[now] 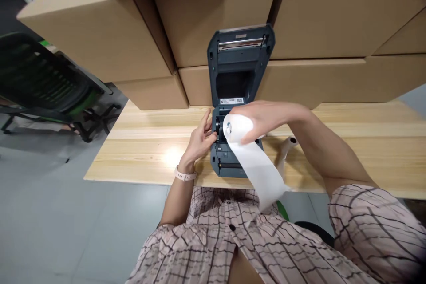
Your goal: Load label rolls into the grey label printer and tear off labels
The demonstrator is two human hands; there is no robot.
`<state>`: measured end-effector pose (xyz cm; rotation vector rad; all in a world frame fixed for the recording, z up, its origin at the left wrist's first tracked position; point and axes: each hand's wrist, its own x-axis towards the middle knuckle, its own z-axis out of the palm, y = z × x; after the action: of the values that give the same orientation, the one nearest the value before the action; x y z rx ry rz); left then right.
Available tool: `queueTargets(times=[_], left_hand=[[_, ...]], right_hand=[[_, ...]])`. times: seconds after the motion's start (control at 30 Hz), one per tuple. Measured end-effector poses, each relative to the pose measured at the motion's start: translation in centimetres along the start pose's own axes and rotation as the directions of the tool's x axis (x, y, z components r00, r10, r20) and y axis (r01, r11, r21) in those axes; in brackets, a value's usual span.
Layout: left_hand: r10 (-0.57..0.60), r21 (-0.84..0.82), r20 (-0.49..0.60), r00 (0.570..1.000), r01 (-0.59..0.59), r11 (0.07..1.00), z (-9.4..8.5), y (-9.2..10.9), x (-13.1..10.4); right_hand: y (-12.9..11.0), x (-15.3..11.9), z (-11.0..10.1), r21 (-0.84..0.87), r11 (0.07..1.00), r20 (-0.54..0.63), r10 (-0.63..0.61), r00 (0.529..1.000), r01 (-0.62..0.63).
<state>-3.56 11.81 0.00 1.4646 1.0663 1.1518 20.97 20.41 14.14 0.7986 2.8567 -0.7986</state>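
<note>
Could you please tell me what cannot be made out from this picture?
Head view: part of the inside of the printer, hidden by the paper roll and the right hand.
Head view: the right hand's fingers on the far side, hidden by the roll and the hand itself.
Head view: the print on the white label inside the open lid, too small to read.
Head view: part of the chair, cut off by the left edge.

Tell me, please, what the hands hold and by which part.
The right hand holds the white paper roll by its outer side; the left hand touches the printer.
</note>
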Motion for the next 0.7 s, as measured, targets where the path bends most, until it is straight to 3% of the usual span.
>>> queueTargets(times=[0.07, 0.13, 0.4, 0.47, 0.53, 0.6, 0.7], left_hand=[[0.001, 0.031, 0.003, 1.0, -0.001, 1.0, -0.1, -0.1, 0.0], [-0.001, 0.043, -0.007, 1.0, 0.001, 0.999, 0.0, -0.1, 0.0], [0.021, 0.036, -0.035, 0.999, -0.019, 0.999, 0.4, -0.1, -0.1], [0.04, 0.041, -0.033, 0.999, -0.039, 0.998, 0.4, 0.0, -0.2], [0.063, 0.04, -0.022, 0.998, -0.062, 0.997, 0.5, 0.1, -0.2], [0.083, 0.037, -0.013, 0.996, -0.083, 0.996, 0.6, 0.3, -0.3], [0.087, 0.056, -0.03, 0.996, -0.085, 0.995, 0.8, 0.6, -0.5]], right_hand=[[-1.8, 1.5, 0.5, -0.196, 0.976, 0.071, 0.108, 0.992, -0.092], [-2.1, 2.6, 1.3, -0.272, 0.952, 0.096, 0.173, 0.98, -0.142], [0.2, 4.3, 3.4, -0.258, 0.953, 0.15, 0.201, 0.968, -0.158], [0.1, 3.3, 3.8, -0.245, 0.96, 0.085, 0.161, 0.983, -0.136], [-0.1, 1.2, 4.8, -0.209, 0.977, -0.064, 0.031, 0.997, -0.044], [-0.7, -1.5, 6.7, -0.178, 0.981, -0.205, -0.113, 0.972, 0.076], [-2.4, -5.4, 10.6, -0.209, 0.968, -0.263, -0.192, 0.946, 0.138]])
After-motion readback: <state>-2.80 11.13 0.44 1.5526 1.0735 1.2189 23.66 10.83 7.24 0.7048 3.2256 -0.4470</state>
